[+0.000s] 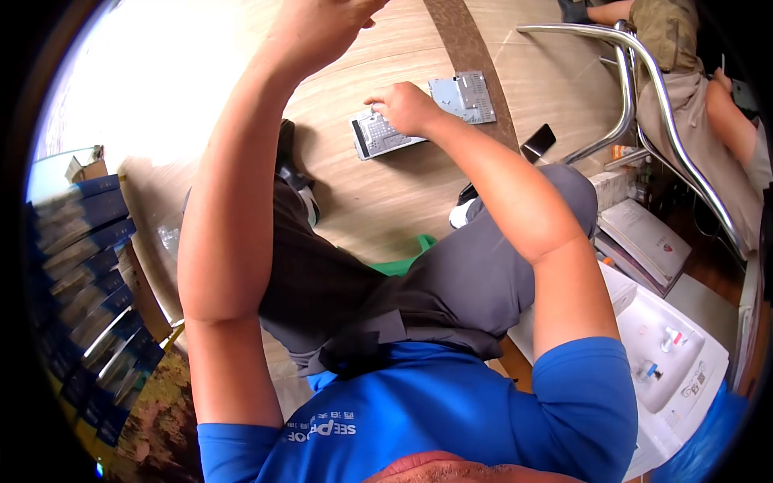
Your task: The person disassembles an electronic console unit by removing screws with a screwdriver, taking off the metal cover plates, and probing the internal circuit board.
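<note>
My left hand [326, 26] is high over the floor at the top edge, its fingers mostly cut off by the frame. Below and right of it, my right hand [409, 110] is over a flat grey metal case [388, 137] with rows of holes and a dark front edge. The fingers are curled, thumb and forefinger close together near the case's upper side; anything between them is too small to make out. Just right of the case, a thin grey metal panel [465, 98] with holes and small fittings lies on the floor.
A dark phone [538, 143] lies near my right knee. Under me is a green stool [407, 259]. Right stand a chrome chair frame [656, 76], a seated person [684, 88] and a white basin-like tray [644, 378]. Left are stacked blue boxes [84, 266].
</note>
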Demonstrator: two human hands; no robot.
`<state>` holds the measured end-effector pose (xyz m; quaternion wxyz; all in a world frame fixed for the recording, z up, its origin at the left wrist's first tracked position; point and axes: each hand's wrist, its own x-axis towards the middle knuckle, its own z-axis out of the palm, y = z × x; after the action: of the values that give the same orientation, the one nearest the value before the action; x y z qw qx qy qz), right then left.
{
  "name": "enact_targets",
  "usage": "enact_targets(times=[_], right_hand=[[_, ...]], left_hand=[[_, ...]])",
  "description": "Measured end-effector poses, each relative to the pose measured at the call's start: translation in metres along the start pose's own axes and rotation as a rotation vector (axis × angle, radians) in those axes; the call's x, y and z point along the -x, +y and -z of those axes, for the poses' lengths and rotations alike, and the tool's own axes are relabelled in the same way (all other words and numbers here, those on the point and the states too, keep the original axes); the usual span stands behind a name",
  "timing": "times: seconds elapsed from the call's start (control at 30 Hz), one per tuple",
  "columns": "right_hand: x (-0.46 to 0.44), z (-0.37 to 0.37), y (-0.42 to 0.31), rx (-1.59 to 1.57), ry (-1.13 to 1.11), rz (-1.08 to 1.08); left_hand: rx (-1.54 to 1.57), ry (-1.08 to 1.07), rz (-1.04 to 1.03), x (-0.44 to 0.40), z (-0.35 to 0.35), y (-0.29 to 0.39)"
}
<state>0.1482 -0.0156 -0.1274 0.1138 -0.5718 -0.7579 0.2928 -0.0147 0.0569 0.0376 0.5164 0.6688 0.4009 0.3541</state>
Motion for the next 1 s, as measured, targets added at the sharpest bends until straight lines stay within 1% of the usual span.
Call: enact_targets(times=[0.07,0.2,0.27,0.3,0.37,0.4,0.47,0.57,0.67,0.8,0.87,0.9,0.97,1.0], right_hand=[[0.000,-0.005,0.004,-0.102,0.028,0.059],[0.002,-0.001,-0.001,-0.129,-0.007,0.057],[0.003,0.000,-0.003,-0.143,0.044,-0.036],[0.002,0.002,-0.004,-0.143,0.045,-0.036],[0.001,0.007,-0.005,-0.077,-0.029,-0.118],[0.000,0.005,0.000,-0.077,-0.029,-0.118],[-0.002,-0.003,0.007,0.008,0.012,-0.023],[-0.003,-0.009,0.012,-0.057,0.040,0.044],[0.004,0.003,-0.006,-0.134,0.006,-0.002],[0.004,0.005,-0.008,-0.152,-0.040,0.010],[0.005,0.009,-0.014,-0.118,0.025,-0.138],[0.004,0.010,-0.013,-0.118,0.025,-0.138],[0.002,0.012,-0.010,-0.062,-0.052,-0.190],[0.001,0.009,-0.006,-0.063,-0.052,-0.190]], left_hand=[[0.004,-0.010,-0.002,-0.001,0.000,0.000],[-0.048,0.011,-0.004,-0.005,-0.003,-0.007],[-0.054,0.010,-0.007,-0.005,-0.004,-0.007],[-0.058,0.001,-0.012,-0.006,-0.004,-0.007],[-0.063,-0.009,-0.018,-0.006,-0.004,-0.007],[-0.056,-0.006,-0.011,-0.006,-0.004,-0.007],[-0.050,-0.004,-0.005,-0.006,-0.004,-0.007],[-0.038,-0.001,0.003,-0.007,-0.004,-0.007],[-0.038,-0.003,0.006,-0.007,-0.004,-0.007],[-0.100,-0.023,-0.027,-0.005,-0.003,-0.004],[-0.136,-0.028,-0.027,-0.004,-0.002,0.000],[-0.144,-0.026,-0.024,-0.004,-0.002,0.002],[-0.153,-0.026,-0.021,-0.001,-0.002,0.005],[-0.137,-0.021,-0.051,0.001,-0.003,0.007]])
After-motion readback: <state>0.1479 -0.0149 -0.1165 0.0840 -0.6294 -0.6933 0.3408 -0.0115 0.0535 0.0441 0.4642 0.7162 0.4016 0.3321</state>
